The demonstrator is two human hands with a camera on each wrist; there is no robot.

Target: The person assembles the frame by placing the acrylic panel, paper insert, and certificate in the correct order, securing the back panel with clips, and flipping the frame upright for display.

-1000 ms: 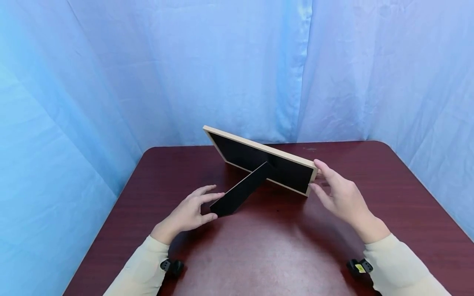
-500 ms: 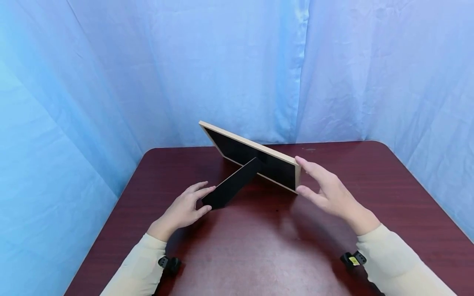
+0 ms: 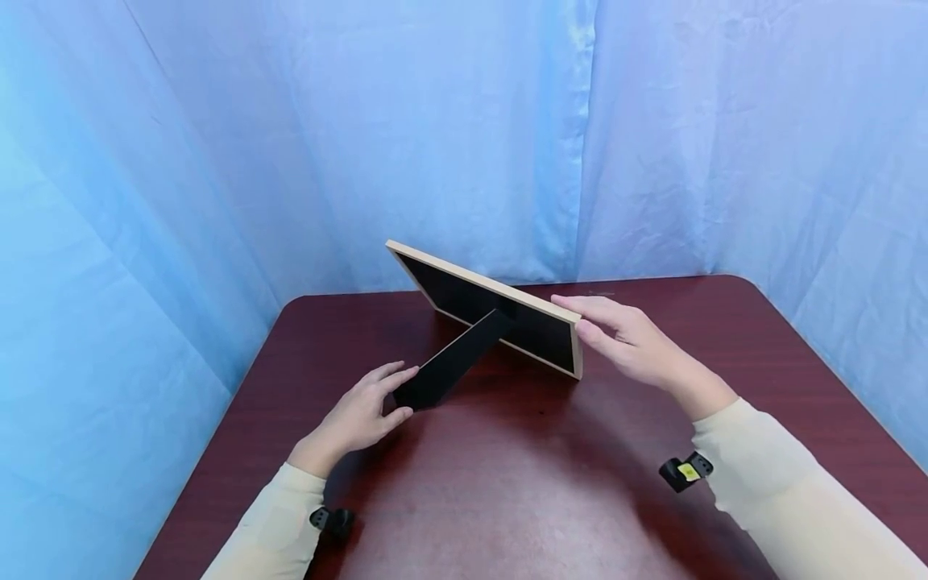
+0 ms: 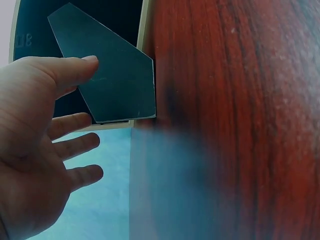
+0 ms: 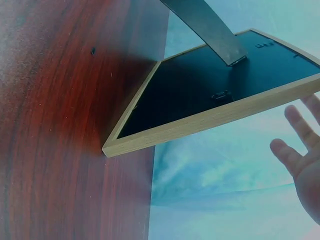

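While the light wooden picture frame with a black back stands tilted on the dark red wooden table, propped by its black fold-out stand, the left hand touches the stand's foot with straight fingers. At the frame's near right corner, the right hand rests relaxed, outstretched fingers on the top edge.

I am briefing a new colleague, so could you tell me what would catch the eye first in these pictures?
A light wooden picture frame stands tilted mid-table on the dark red table, black back facing the camera, propped on its black easel leg. The left hand touches the leg's foot; the right hand rests on the frame's top right corner. Blue curtains hang behind.
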